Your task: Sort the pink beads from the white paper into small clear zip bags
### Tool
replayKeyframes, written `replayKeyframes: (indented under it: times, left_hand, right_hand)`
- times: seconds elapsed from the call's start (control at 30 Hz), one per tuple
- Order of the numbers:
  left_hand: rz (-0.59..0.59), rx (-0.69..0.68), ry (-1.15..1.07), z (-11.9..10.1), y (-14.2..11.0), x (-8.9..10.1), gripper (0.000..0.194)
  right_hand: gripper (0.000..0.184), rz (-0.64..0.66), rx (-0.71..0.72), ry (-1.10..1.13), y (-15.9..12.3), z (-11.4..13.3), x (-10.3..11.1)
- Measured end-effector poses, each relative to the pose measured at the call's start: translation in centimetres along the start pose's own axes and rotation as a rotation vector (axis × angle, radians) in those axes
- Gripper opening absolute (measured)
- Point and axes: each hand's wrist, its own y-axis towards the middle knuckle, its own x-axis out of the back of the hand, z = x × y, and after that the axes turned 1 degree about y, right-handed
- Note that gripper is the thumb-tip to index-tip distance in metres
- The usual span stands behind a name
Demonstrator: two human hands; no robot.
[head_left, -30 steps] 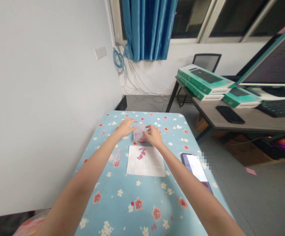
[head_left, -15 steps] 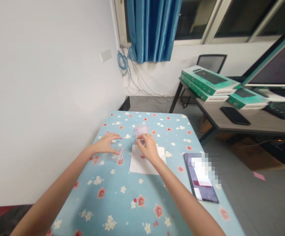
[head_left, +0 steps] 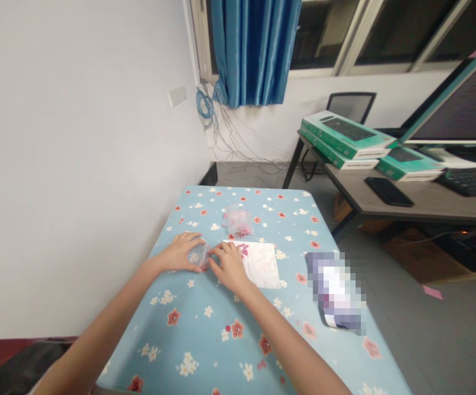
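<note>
On the floral blue tablecloth (head_left: 205,329), my hands have moved off the larger bag of pink beads (head_left: 237,222), which now lies alone beyond the white paper sheet (head_left: 260,266). Just left of that sheet, my left hand (head_left: 176,252) cups a small clear plastic bag (head_left: 199,257), and my right hand (head_left: 230,267) pinches its edge with the fingertips, close to the pink beads (head_left: 243,250) on the sheet.

The bag (head_left: 237,222) and the small bag (head_left: 200,257) are thin, clear, shiny plastic, the paper (head_left: 262,266) is smooth and white, the table cover (head_left: 205,334) looks like smooth cloth, the curtain (head_left: 258,49) is shiny cloth, and the phone (head_left: 388,191) is glossy.
</note>
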Motion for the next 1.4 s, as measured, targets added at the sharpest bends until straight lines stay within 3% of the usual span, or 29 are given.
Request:
replayKeyframes:
  times: [0.23,0.4,0.53,0.7,0.87,1.07,1.4]
  left_hand:
    - [-0.175,0.012,-0.071,-4.0,0.0,0.7,0.068]
    - [-0.355,0.04,-0.104,-7.1,0.5,-1.4,0.064]
    - [-0.428,0.037,-0.127,-8.5,1.2,-3.4,0.057]
    - [-0.514,0.057,-0.2,-9.0,1.8,-4.8,0.047]
    - [-0.596,0.115,-0.312,-8.9,1.7,-5.8,0.044]
    - [-0.749,0.221,-0.419,-8.6,1.8,-7.3,0.05]
    - [-0.699,0.152,-0.253,-9.3,1.7,-6.8,0.058]
  right_hand:
    - [0.015,-0.106,0.012,0.164,-0.4,-0.1,2.3]
    - [0.013,-0.078,-0.027,0.217,-1.2,-0.9,4.1]
    - [0.018,-0.073,-0.053,0.25,-1.8,-1.9,4.6]
    - [0.024,-0.1,-0.051,0.261,-2.2,-2.6,4.6]
    - [0.018,-0.167,-0.08,0.247,-2.4,-3.8,5.0]
    - [0.018,-0.203,-0.305,-0.127,-3.3,-6.3,5.2]
    - [0.014,-0.214,-0.328,-0.238,-3.6,-6.4,4.6]
